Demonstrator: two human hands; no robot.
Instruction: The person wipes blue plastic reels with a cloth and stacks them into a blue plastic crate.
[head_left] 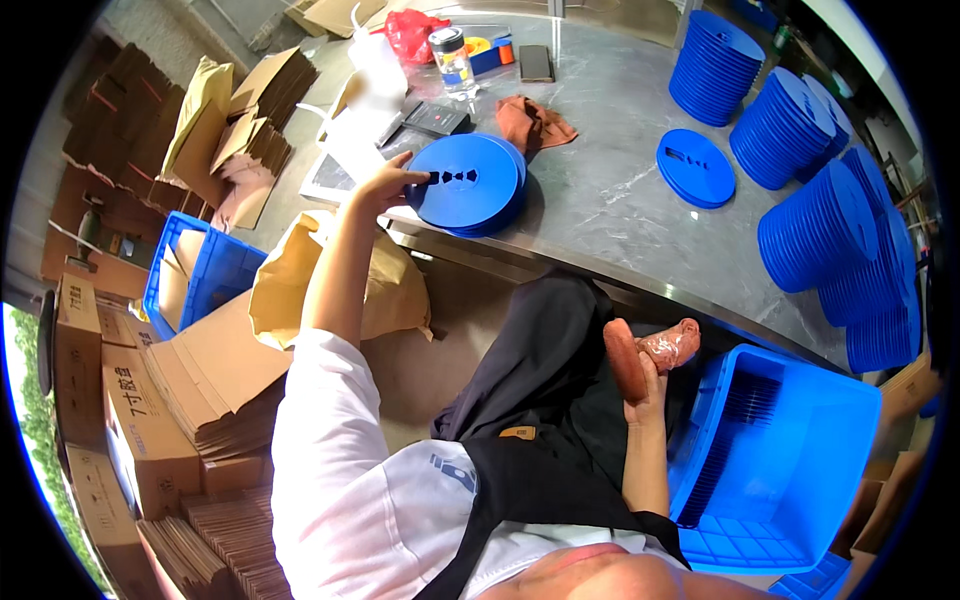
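Fingers point(392, 176) of our left hand point(385, 183) were curled, narrow, their tips touching the near left rim of a blue slotted disc point(462, 180) that topped a short stack of like discs on the grey table point(600, 200). We could not tell whether they pinched the rim or only rested on it (the thumb was hidden under the hand). From those fingertips the disc lay straight ahead and a little to the right, flat, its row of small cut-outs running away from the tips toward the disc's centre.

Our right hand point(652, 375) was well apart from that disc, low by our lap, wrapped around a reddish sausage point(625, 358) whose peeled-back wrapper point(672, 345) stuck out to the right above the fist. The sausage's long axis ran up and slightly left from the fist. So the left hand was by far the nearer to the stack, in contact with it, and the right was occupied.

Beyond the left fingertips, past the disc, an orange cloth point(532, 122) lay crumpled; a single blue disc point(696, 167) sat farther right, and tall leaning stacks of blue discs point(820, 225) farther still. Just right of the right hand stood a blue crate point(790, 450).
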